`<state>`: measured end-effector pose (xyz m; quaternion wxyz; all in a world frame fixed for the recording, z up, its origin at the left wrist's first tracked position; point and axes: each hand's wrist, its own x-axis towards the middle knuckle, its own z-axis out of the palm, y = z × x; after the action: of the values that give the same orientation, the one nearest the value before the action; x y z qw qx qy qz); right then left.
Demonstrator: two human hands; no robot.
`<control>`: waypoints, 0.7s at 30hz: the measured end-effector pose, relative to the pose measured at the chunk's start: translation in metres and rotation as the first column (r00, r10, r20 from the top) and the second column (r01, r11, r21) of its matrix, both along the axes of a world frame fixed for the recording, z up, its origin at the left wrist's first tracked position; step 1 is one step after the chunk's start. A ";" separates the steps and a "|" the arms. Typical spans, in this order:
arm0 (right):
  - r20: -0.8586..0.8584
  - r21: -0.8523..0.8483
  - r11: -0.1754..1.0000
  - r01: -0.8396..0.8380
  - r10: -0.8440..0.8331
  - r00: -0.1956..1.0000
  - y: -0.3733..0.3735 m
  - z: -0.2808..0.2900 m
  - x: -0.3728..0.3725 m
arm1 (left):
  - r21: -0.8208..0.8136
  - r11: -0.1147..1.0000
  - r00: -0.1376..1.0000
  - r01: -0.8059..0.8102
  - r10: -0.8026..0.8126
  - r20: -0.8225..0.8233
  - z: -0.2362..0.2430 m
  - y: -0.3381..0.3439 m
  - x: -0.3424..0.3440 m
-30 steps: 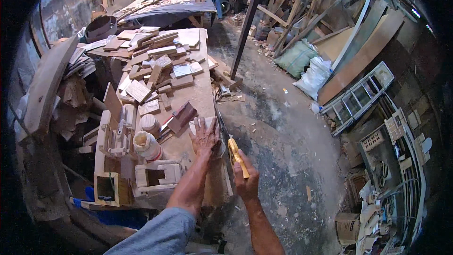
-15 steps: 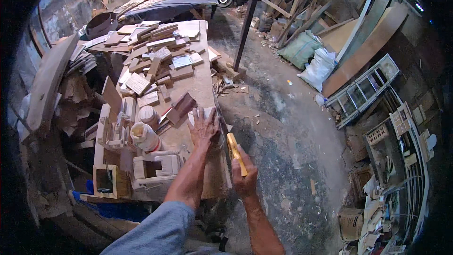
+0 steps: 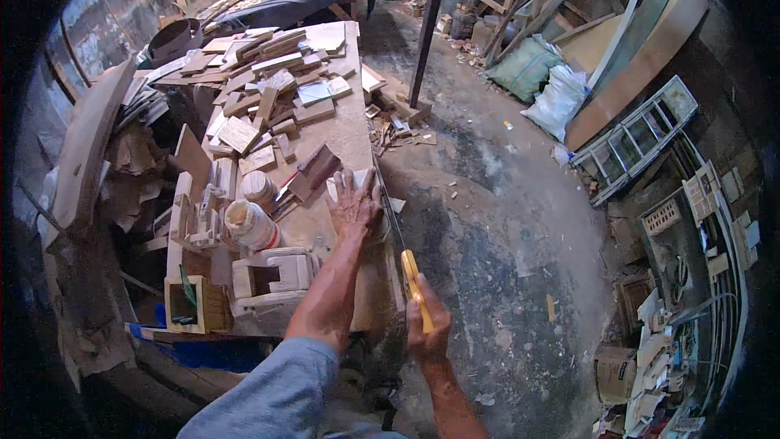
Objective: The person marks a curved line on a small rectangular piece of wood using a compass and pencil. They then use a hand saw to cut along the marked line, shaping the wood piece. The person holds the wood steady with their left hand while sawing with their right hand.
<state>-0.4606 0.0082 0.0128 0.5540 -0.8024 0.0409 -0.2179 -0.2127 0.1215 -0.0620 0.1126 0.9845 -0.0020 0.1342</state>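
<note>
Two bare hands, one saw, one pale wooden piece, all at the right edge of a dusty tabletop (image 3: pixel 356 126). Left hand (image 3: pixel 356 207): palm down, fingers stretched forward and slightly apart, its grip spread open and laid over the pale wooden piece (image 3: pixel 333 188), which shows beyond the fingers and lies flat near the long edge. Right hand (image 3: pixel 428 329): grip closed around the yellow handle of the saw (image 3: pixel 413 270), held just outside that edge; thin dark blade running forward alongside the left hand, its contact with the wood too fine for me to tell. Item, left of the hands: one dark brown board (image 3: pixel 315 175), slender tools lying beside it. Item: two round containers, a ribbed one (image 3: pixel 258 187) and, nearer, a white jar (image 3: pixel 253 228) with a tan top. Item: one wooden block with a square opening (image 3: pixel 276 272), near the left forearm. Item: one open-fronted wooden box (image 3: pixel 197 305), at the near left corner. Item, further along the tabletop: one loose heap of wood offcuts (image 3: pixel 268 89). Across the grey floor (image 3: pixel 487 260), to the right: one green sack (image 3: pixel 526 65), one white sack (image 3: pixel 559 102) beside it, one pale ladder-like frame (image 3: pixel 638 142), one cardboard box (image 3: pixel 615 374).
</note>
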 end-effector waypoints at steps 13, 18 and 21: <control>-0.119 -0.155 0.988 0.013 -0.031 0.992 0.003 -0.001 -0.139 | -0.014 0.988 0.983 0.157 -0.155 0.103 0.000 -0.004 -0.009; -0.040 -0.253 0.966 0.059 -0.071 0.997 0.005 -0.037 -0.170 | -0.111 0.986 0.992 0.121 -0.123 -0.014 0.008 -0.006 -0.010; -0.159 -0.089 0.989 0.115 -0.129 0.979 0.008 0.010 -0.192 | -0.068 0.990 0.991 0.127 -0.128 -0.024 0.004 -0.004 -0.008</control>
<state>-0.6530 0.0158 0.0228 0.5019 -0.8351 0.1268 -0.1862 -0.2210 0.1178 -0.0577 0.1534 0.9799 -0.0589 0.1128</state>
